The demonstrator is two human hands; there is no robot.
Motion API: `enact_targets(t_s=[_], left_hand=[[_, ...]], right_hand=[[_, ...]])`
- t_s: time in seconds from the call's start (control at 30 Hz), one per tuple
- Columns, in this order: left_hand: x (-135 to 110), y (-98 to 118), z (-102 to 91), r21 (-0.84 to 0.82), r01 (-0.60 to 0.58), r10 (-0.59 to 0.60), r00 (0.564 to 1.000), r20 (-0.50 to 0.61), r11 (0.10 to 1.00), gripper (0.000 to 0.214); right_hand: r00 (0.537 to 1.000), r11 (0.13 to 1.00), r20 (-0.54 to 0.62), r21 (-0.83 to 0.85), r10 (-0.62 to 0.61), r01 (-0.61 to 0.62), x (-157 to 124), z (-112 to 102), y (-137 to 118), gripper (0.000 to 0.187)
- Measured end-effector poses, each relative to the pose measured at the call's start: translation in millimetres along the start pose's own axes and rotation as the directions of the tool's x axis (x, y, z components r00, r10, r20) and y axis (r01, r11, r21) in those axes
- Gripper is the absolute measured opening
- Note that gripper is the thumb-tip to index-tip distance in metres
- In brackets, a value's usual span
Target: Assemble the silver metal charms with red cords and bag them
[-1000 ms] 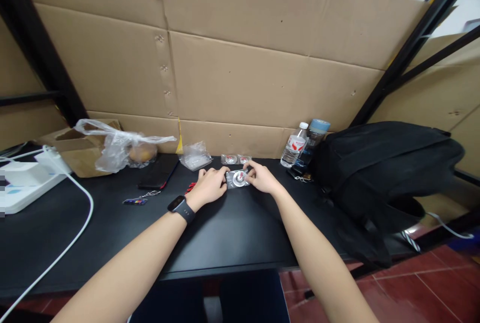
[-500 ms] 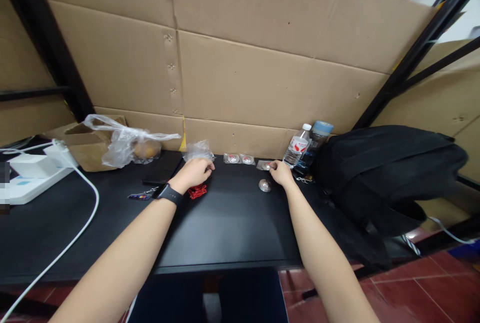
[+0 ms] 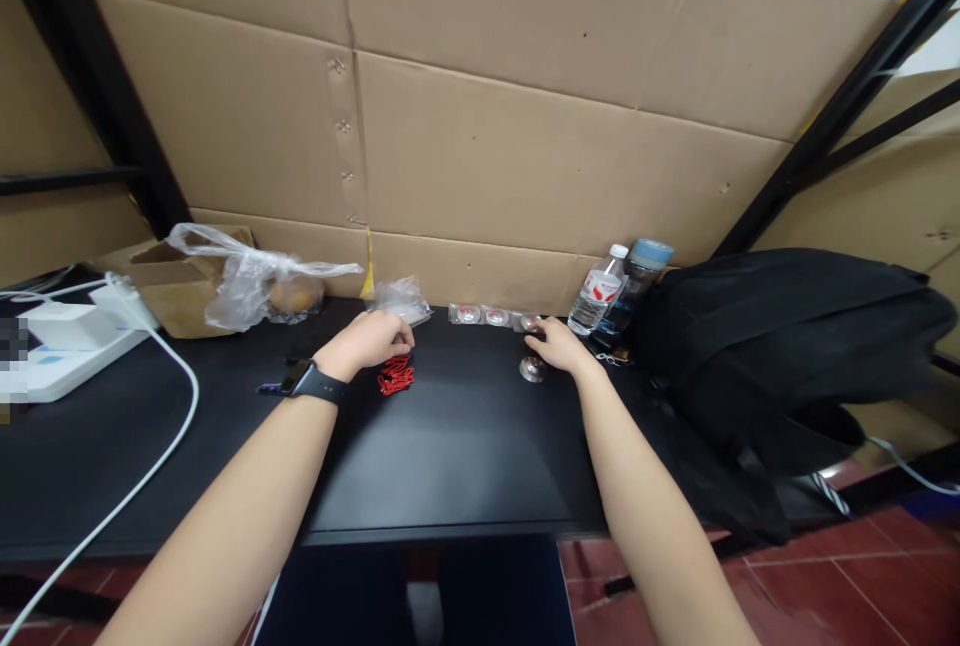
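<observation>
My left hand (image 3: pixel 369 340), with a black watch on its wrist, rests knuckles-up on the black table (image 3: pixel 450 446), fingers curled just in front of a small clear plastic bag (image 3: pixel 401 298). A bundle of red cord (image 3: pixel 395 376) lies right beside that hand. My right hand (image 3: pixel 553 343) lies fingers down at the end of a row of small clear packets with round metal pieces (image 3: pixel 484 315), touching the last one. A loose round metal piece (image 3: pixel 532 369) sits on the table just left of that hand.
A water bottle (image 3: pixel 597 292) and a blue-capped bottle (image 3: pixel 637 276) stand at the back beside a black backpack (image 3: pixel 780 346). At the left are a cardboard box with a plastic bag (image 3: pixel 247 276), a white power strip (image 3: pixel 60 351) and its cable. A cardboard wall closes the back.
Both hands left the packet they held at the table's middle and parted. The left went to the plastic bag; the right moved a packet to the row and now rests on it.
</observation>
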State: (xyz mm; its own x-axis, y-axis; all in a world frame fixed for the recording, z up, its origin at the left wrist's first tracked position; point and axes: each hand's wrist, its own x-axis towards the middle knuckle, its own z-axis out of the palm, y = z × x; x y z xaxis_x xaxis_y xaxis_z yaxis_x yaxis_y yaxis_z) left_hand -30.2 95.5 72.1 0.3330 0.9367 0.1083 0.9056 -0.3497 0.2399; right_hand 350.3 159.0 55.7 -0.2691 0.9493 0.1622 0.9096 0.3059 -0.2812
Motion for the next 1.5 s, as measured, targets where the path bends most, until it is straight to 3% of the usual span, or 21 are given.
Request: enact_targets(t_s=[0.07,0.17,0.23,0.37,0.57,0.77,1.03,1.33,1.5], left_hand=[[-1.7,-4.4,0.7,-0.014,0.048,-0.048,0.998,0.028,0.999,0.011],[-1.1,-7.1,5.7,0.017,0.094,-0.095,0.994,0.051,0.995,0.009],[0.6,-4.9,9.2,0.039,0.120,-0.123,0.989,0.087,0.992,0.008],[2.3,2.8,10.8,0.059,0.101,-0.108,0.984,0.143,0.993,0.011],[1.3,7.8,4.8,-0.037,-0.010,0.012,0.998,0.067,0.999,0.006],[2.6,7.9,4.0,-0.104,-0.030,0.037,0.997,0.064,0.994,0.007],[0.1,8.6,-2.7,-0.181,-0.017,0.029,0.998,0.063,0.983,0.014],[3.3,30.1,-0.5,-0.265,-0.089,0.058,0.991,-0.121,0.960,0.016],[4.7,41.5,6.1,-0.261,-0.171,0.109,0.965,-0.238,0.950,0.015]], right_hand=[[0.984,0.990,0.141,0.107,-0.107,0.092,-7.1,-10.3,1.4,0.049],[0.943,0.984,0.303,0.152,-0.139,0.097,-14.6,-18.5,1.3,0.066],[0.934,0.987,0.334,0.137,-0.130,0.088,-16.5,-19.5,-1.0,0.058],[0.941,0.987,0.308,0.111,-0.143,0.113,-17.1,-18.7,-7.9,0.037],[0.952,0.980,0.250,0.135,-0.177,0.146,-20.9,-24.1,-11.4,0.031],[0.963,0.975,0.199,0.164,-0.182,0.150,-22.7,-31.4,-9.2,0.040],[0.951,0.970,0.244,0.195,-0.192,0.146,-20.5,-35.0,-2.5,0.047],[0.954,0.932,0.232,0.348,-0.192,0.103,-20.9,-37.2,2.0,0.058],[0.955,0.924,0.200,0.357,-0.219,0.138,-21.6,-37.6,0.4,0.044]])
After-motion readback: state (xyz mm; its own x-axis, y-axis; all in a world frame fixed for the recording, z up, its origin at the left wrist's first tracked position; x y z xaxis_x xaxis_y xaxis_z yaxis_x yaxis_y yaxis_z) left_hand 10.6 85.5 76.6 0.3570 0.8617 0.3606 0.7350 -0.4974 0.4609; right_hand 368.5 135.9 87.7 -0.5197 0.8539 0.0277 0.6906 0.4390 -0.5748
